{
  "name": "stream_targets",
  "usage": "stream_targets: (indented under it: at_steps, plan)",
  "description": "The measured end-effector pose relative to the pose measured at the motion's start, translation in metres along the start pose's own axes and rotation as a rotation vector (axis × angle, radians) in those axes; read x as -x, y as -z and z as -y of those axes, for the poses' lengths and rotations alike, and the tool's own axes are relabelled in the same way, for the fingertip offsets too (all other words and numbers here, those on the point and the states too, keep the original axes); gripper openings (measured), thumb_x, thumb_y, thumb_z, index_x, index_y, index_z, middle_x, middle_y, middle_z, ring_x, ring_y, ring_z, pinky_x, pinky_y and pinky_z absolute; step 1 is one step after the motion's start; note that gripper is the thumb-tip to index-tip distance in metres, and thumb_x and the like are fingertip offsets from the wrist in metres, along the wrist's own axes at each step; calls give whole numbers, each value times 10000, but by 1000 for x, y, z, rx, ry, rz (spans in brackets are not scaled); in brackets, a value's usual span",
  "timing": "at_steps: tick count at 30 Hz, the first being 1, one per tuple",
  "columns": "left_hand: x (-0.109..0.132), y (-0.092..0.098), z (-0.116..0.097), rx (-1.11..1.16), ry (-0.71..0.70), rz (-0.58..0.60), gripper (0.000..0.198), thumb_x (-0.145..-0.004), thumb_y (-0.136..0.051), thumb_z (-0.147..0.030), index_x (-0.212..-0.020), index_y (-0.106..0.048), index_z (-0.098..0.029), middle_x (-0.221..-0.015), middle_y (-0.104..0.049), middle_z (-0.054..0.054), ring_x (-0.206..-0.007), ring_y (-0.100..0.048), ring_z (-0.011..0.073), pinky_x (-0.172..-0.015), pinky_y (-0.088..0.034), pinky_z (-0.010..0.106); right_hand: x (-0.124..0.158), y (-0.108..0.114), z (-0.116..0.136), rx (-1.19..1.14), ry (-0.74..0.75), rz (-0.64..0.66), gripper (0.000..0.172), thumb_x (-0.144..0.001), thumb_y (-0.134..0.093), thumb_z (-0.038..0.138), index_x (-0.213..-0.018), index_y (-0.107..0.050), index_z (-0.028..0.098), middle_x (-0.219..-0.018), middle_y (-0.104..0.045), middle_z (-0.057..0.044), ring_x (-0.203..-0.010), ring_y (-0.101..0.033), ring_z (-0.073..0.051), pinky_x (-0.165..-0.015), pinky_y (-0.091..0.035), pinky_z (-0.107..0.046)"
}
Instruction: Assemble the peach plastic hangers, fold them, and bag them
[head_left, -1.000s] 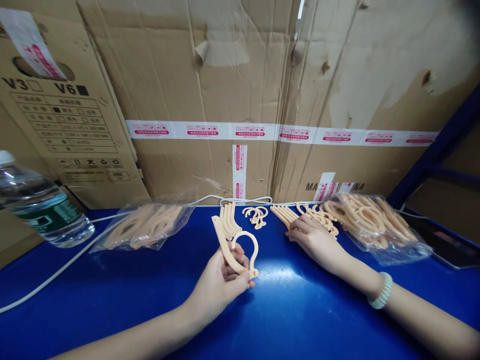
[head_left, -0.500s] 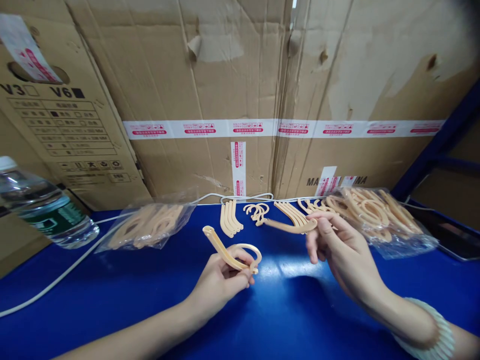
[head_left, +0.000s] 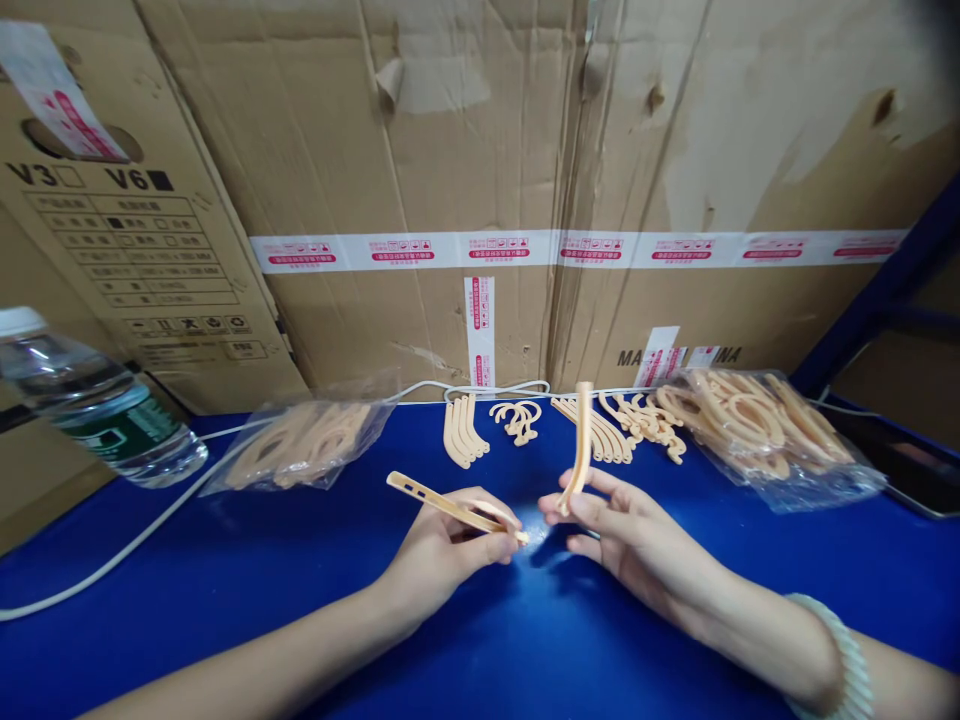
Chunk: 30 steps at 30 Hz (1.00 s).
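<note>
My left hand (head_left: 439,550) is closed around a beige plastic hanger arm (head_left: 420,492), slotted along its length, together with a curved hook piece (head_left: 491,510). The arm points up and to the left, and its other end shows past my fingertips. Between thumb and fingers, my right hand (head_left: 645,535) pinches a second hanger arm (head_left: 583,430) by its lower end, holding it nearly upright. The two pieces are apart. Behind the hands, matching arms lie in a left row (head_left: 461,430) and a right row (head_left: 609,440). Small hooks (head_left: 517,418) sit between the rows.
More loose hooks (head_left: 645,420) lie at the right. Clear bags of beige parts rest on the left (head_left: 300,445) and right (head_left: 765,430) of the blue table (head_left: 525,650). A water bottle (head_left: 105,420), a white cable (head_left: 112,570) and cardboard (head_left: 412,180) border the space.
My right hand has come left and down toward my left hand, turning its hanger arm from level to upright. In my left hand, the arm and hook have rotated, now showing the slotted face.
</note>
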<state>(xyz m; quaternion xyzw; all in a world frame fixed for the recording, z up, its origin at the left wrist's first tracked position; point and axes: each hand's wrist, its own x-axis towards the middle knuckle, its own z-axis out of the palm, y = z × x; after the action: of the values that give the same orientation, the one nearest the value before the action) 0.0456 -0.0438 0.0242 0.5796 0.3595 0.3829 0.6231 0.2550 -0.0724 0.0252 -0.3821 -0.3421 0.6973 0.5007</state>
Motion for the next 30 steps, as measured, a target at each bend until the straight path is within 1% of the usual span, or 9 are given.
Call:
stream_targets:
  at_steps: [2,3,6,8,14,18,22,25,30]
  plan:
    - [0,1,0,-12,-8,8,88,-648,-763,-129,-715,-726,-174,-703,-709,-10,-616,-620,120,-623,-492,228,1,-2,-5,51,19,55,316,-714,-859,308,-919,-645,196,-929,-740,-27,-894,-679,-134,-748,-531,-212]
    - [0,1,0,-20,-12,14,88,-647,-763,-126,-708,-724,-176,-712,-712,-9,-632,-623,124,-629,-489,229,1,-2,-7,86,38,76,294,-718,-855,314,-900,-658,194,-923,-736,-18,-875,-675,-125,-744,-527,-206]
    - [0,3,2,-41,-15,36,86,-649,-780,-147,-698,-718,-181,-735,-722,-2,-672,-629,135,-649,-482,234,-1,0,-13,208,89,148,262,-741,-831,342,-882,-684,176,-829,-731,-11,-720,-650,-103,-675,-517,-210]
    - [0,3,3,-43,-5,52,96,-646,-796,-170,-699,-716,-182,-727,-716,-4,-673,-631,139,-655,-484,240,-3,1,-14,271,110,187,253,-752,-818,348,-873,-682,172,-774,-735,-13,-669,-647,-110,-666,-520,-235]
    - [2,3,3,-26,31,110,96,-633,-804,-166,-688,-726,-176,-710,-715,0,-659,-646,142,-655,-502,241,-3,2,-14,338,152,235,217,-766,-802,313,-883,-681,177,-785,-760,-15,-682,-667,-113,-701,-528,-242]
    - [2,1,3,-28,41,122,100,-620,-813,-159,-679,-733,-171,-680,-707,-2,-626,-640,133,-624,-499,227,-1,-1,-14,356,168,237,166,-766,-797,261,-863,-684,189,-757,-751,10,-692,-673,-104,-704,-526,-219]
    - [5,-1,3,-33,8,87,93,-613,-819,-161,-661,-741,-170,-682,-689,-5,-630,-642,135,-622,-504,227,0,-3,-15,393,195,225,116,-757,-791,222,-819,-697,194,-723,-743,19,-682,-680,-107,-697,-532,-213]
    - [6,-1,3,-31,-11,58,84,-610,-814,-154,-656,-747,-175,-677,-679,-10,-634,-643,139,-626,-505,231,2,-5,-15,446,212,179,117,-744,-795,228,-808,-704,194,-708,-735,14,-677,-684,-118,-684,-537,-222]
    - [4,-1,4,-51,-73,6,57,-615,-789,-177,-646,-742,-176,-674,-677,-8,-616,-607,131,-606,-481,226,6,-8,-19,602,384,110,160,-754,-784,298,-746,-675,182,-781,-730,-37,-713,-679,-150,-647,-530,-247]
